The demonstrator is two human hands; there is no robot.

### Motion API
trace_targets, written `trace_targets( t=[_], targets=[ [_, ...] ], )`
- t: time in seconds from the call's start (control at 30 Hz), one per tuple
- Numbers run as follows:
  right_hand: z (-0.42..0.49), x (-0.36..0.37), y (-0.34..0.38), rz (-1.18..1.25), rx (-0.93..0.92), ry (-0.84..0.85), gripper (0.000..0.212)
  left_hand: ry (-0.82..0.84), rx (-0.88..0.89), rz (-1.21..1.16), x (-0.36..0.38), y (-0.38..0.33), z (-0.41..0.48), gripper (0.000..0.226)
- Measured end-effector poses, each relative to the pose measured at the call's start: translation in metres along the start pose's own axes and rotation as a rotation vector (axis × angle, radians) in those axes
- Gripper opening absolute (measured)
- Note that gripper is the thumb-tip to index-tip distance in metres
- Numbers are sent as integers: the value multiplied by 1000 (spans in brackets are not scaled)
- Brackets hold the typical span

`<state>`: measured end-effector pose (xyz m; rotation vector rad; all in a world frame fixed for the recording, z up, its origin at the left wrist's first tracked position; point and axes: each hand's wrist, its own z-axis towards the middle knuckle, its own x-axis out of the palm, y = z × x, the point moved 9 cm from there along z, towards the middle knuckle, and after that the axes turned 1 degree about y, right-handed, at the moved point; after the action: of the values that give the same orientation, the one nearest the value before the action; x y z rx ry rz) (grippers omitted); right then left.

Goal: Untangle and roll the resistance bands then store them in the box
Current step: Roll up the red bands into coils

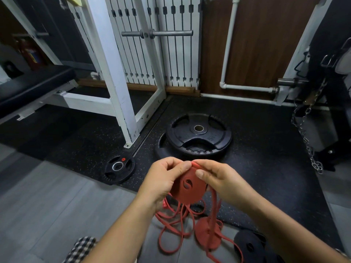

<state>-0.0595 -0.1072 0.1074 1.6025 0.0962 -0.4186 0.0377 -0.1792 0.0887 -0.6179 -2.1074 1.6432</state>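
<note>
Head view. Both hands are raised above the floor [47, 196] at mid-frame and share one object, a red band roll [188, 186]: a flat disc of coiled resistance band with a small gap at its centre.

The left hand [163, 177] has its fingers curled, and the fingertips pinch the disc's upper left edge. The right hand [218, 179] lays its thumb on the face of the disc and curls its fingers behind the upper right edge, where the band's free end [195, 164] stands up between the two hands.

The unrolled part of the band hangs from the bottom of the disc and lies below the hands as loose red strands [176, 223], looped over one another on the floor. A second red roll [205, 234] lies among these strands, and a black roll [248, 243] lies just to its right.

On the dark speckled mat [266, 130] beyond the hands, a large black weight plate [199, 133] lies on top of another plate. A small black plate [118, 168] lies to the left, near the foot of a white rack frame [114, 73]. A steel chain [305, 137] hangs at right. A checked cloth [81, 247] shows at the lower edge.
</note>
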Motion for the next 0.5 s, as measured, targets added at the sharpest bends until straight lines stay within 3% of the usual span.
trace_targets(
  t=[0.2, 0.33, 0.5],
  targets=[
    [3, -13, -4, 104, 35, -72, 7, -50, 150, -8, 6, -11, -4, 9],
    [2, -14, -5, 133, 25, -73, 6, 17, 151, -19, 16, -10, -5, 1],
    [1, -15, -8, 255, 71, -100, 9, -38, 111, -88, 13, -4, -6, 2]
  ],
)
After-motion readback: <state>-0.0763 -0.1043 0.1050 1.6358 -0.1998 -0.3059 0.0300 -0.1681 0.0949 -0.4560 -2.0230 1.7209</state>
